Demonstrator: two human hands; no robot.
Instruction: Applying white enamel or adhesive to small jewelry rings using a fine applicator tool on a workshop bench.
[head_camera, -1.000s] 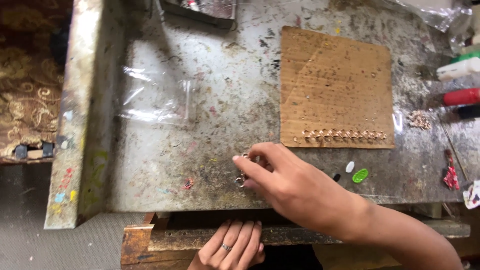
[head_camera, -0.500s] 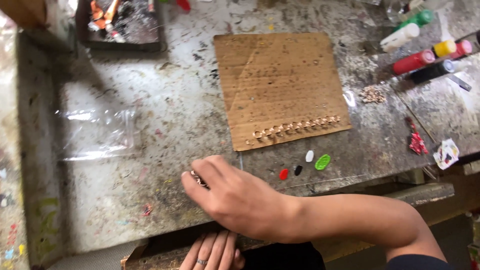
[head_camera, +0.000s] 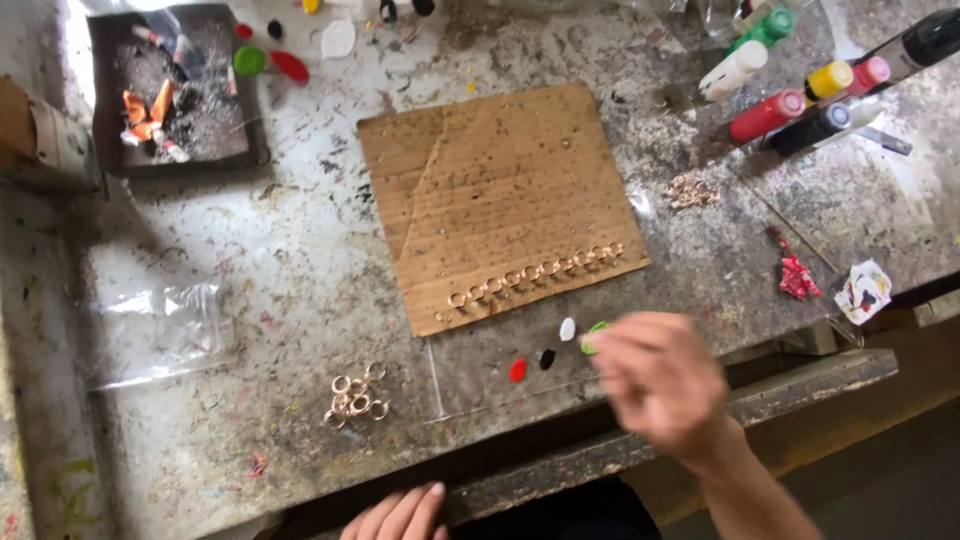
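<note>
Hovering blurred over the desk edge, the right hand has its fingers bunched, but I cannot tell whether they pinch anything. They sit just above the wet paint dabs, so a low sweep could smear red, black, white or green. Beside them, the cardboard carries a row of rings near its front edge; a knock could scatter them. Loose rings lie well left. The left hand rests slack at the desk's front, holding nothing.
</note>
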